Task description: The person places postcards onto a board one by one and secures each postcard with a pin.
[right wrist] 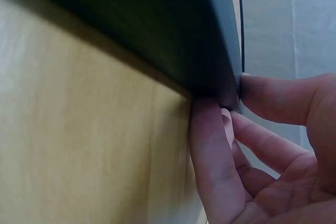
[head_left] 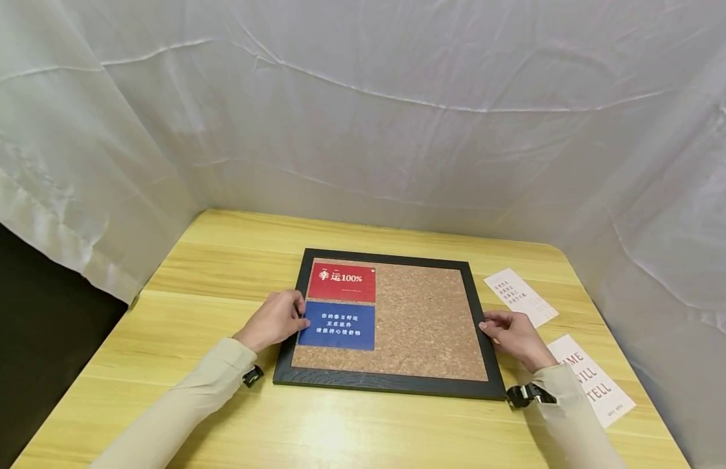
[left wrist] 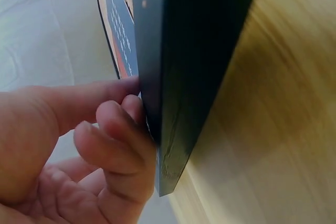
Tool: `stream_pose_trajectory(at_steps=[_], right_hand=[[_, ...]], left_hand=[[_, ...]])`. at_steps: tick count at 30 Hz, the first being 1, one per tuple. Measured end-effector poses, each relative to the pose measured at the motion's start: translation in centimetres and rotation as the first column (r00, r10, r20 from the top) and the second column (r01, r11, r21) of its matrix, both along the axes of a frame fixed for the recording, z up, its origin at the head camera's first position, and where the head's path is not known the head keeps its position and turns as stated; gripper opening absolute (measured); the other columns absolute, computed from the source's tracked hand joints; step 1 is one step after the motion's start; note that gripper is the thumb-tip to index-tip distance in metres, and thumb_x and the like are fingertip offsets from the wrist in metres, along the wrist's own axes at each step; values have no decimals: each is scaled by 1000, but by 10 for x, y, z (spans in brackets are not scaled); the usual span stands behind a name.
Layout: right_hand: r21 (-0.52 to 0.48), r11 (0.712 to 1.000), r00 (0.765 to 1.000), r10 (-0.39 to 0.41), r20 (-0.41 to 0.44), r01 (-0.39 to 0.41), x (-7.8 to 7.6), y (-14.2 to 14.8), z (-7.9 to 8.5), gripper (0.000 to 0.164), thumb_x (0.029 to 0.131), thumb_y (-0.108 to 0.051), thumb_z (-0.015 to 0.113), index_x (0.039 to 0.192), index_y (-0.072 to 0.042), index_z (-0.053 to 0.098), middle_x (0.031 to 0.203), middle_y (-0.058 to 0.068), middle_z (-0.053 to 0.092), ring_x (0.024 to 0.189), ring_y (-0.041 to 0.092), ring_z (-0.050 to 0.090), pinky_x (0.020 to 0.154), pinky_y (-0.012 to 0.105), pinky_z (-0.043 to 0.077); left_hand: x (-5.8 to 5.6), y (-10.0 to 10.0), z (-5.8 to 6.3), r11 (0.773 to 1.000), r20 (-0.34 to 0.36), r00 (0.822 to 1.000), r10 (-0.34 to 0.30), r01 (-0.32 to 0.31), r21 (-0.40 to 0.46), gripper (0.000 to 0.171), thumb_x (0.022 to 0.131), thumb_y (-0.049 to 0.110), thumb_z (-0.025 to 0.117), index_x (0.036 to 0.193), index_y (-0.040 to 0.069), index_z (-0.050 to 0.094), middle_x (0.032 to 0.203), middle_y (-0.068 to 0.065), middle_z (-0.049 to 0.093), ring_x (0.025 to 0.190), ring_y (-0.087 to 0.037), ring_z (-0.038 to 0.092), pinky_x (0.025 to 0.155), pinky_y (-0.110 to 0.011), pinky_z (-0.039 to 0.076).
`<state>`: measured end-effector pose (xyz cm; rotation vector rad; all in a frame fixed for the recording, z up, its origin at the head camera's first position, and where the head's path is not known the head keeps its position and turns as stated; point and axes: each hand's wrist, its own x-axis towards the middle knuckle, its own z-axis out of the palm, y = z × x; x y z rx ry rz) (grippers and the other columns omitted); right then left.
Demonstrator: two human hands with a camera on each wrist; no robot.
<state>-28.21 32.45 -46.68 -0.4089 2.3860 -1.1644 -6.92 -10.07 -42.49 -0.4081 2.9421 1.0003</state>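
Note:
A cork board [head_left: 427,319] with a black frame lies on the table, a red card [head_left: 342,281] and a blue card [head_left: 336,326] on its left part. My left hand [head_left: 275,320] is at the frame's left side, with curled fingers against the frame [left wrist: 149,40] and the thumb tip by the blue card's left edge. Whether that tip presses card or frame is hard to tell. Opposite, my right hand [head_left: 517,335] grips the right side of the frame. Its thumb [right wrist: 278,98] rests on top while a finger [right wrist: 212,150] sits low against the outer edge.
To the right of the board lie two white cards: one with small print [head_left: 521,297], one with large red letters [head_left: 597,384] partly behind my right forearm. White cloth [head_left: 398,130] hangs behind and at both sides of the wooden table [head_left: 234,241].

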Motion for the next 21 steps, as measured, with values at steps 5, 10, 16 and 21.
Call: stream_pose_trajectory(at_steps=[5,10,16,21], right_hand=[[-1,1000,1000,1,7,-1,0,0,-1,45,105,-15,59,142,11,53,111,15,64,92,14,60,74,27,60],[2,1000,1000,3,5,-3,-1,0,0,46,105,-16,59,142,11,53,111,15,64,93,14,61,75,27,60],[2,1000,1000,6,3,-6,-1,0,1,47,105,-16,59,142,11,53,111,16,64,92,14,61,74,28,60],[6,1000,1000,1,6,-1,0,0,1,46,105,-16,59,142,11,53,112,16,64,92,15,61,74,27,60]], left_hand=[[2,-2,1,999,14,999,-36,36,-32,30,90,10,79,116,-3,71,72,-5,65,60,-14,57,53,-25,47],[3,-7,-2,992,6,997,-81,81,-93,35,92,16,79,122,0,74,66,-1,60,53,-11,51,49,-25,40],[6,-14,-7,981,6,990,-139,138,-137,35,93,24,78,122,4,76,72,-2,58,60,-13,48,53,-24,37],[9,-17,-13,953,-63,974,-218,199,-227,37,92,25,80,121,2,76,100,-3,58,92,-18,51,77,-30,47]])
